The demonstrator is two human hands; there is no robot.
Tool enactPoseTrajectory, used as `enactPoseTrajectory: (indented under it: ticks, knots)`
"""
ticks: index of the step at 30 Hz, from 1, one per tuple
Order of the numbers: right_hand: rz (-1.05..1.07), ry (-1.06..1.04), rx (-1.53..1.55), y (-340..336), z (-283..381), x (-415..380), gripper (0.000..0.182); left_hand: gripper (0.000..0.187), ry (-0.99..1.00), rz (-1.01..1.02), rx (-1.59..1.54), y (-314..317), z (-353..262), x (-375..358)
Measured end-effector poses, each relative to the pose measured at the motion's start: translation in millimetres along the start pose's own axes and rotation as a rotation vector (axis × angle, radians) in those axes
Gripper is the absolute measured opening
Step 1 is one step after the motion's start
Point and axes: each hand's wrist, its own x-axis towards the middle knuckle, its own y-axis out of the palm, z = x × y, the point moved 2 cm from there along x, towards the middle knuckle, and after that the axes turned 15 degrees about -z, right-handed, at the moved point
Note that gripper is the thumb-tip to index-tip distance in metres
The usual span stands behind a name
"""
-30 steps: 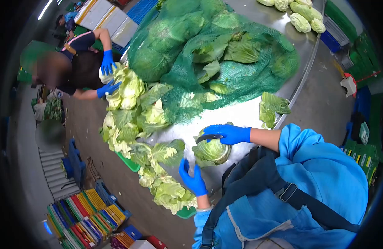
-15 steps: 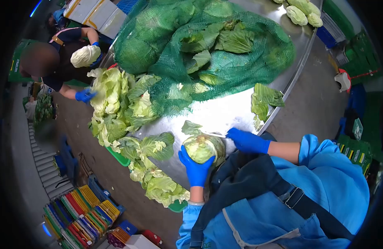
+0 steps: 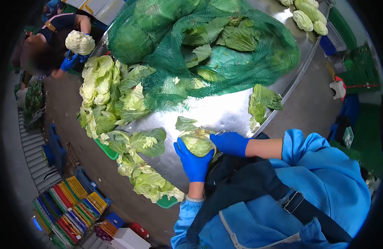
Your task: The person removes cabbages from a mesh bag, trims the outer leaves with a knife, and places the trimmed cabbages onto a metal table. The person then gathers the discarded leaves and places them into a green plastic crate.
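The cabbage (image 3: 196,143) sits on the metal surface (image 3: 222,108), near its close edge and between the two hands. The left hand (image 3: 193,161) has fingers and thumb spread around the cabbage's near left side, holding it. The right hand (image 3: 231,143) is at its right side, fingers bent; whether they grip anything cannot be told. A leaf (image 3: 185,123) lies just beyond the cabbage, to the left.

Farther back, a green net (image 3: 258,76) bulges with cabbages, some leaves showing at its opening. Trimmings (image 3: 100,87) are heaped along the left edge; a torn piece (image 3: 264,100) lies near the right edge. Pale heads (image 3: 305,18) are grouped at the upper right. At the upper left, a co-worker (image 3: 60,24) holds a pale cabbage (image 3: 79,42) in blue gloves.
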Motion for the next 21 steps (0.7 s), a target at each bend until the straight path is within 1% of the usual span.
enactPoseTrajectory:
  ticks: [2, 5, 8, 9, 11, 12, 13, 15, 16, 18, 19, 21]
  knots:
    - [0.024, 0.047, -0.054, -1, 1, 8, 0.025, 0.116, 0.02, -0.017, 0.023, 4, -3, 0]
    - [0.081, 0.054, -0.119, 10, -11, 18, 0.022, 0.113, -0.025, -0.044, 0.047, 6, -15, 0]
    - [0.058, 0.125, -0.056, 2, -4, 12, 0.022, 0.112, -0.047, 0.007, 0.045, 2, -18, 6]
    - [0.033, 0.115, -0.082, 4, -2, 10, 0.022, 0.113, -0.047, 0.013, 0.038, 1, -16, 11]
    - [0.058, 0.155, -0.078, -5, -2, 0, 0.022, 0.114, -0.055, 0.038, 0.037, -3, -5, 18]
    - [0.078, 0.178, -0.076, -9, -1, -4, 0.022, 0.114, -0.038, 0.07, 0.031, -3, 0, 22]
    - [0.049, 0.192, -0.095, -5, -3, -4, 0.018, 0.115, -0.025, 0.1, 0.022, -2, 5, 29]
    - [-0.013, 0.145, -0.132, 17, -12, 11, 0.017, 0.116, -0.016, 0.174, -0.044, 1, 28, 54]
    - [-0.047, 0.113, -0.151, 29, -19, 21, 0.017, 0.117, 0.001, 0.251, -0.087, -1, 35, 69]
    - [-0.001, 0.15, -0.15, 44, -33, 37, 0.02, 0.118, 0.045, 0.387, -0.155, -10, 43, 94]
    - [0.024, 0.162, -0.138, 46, -41, 40, 0.023, 0.121, 0.115, 0.409, -0.11, -6, 53, 98]
    - [0.06, 0.206, -0.074, 58, -53, 40, 0.026, 0.122, 0.1, 0.409, -0.21, -12, 65, 101]
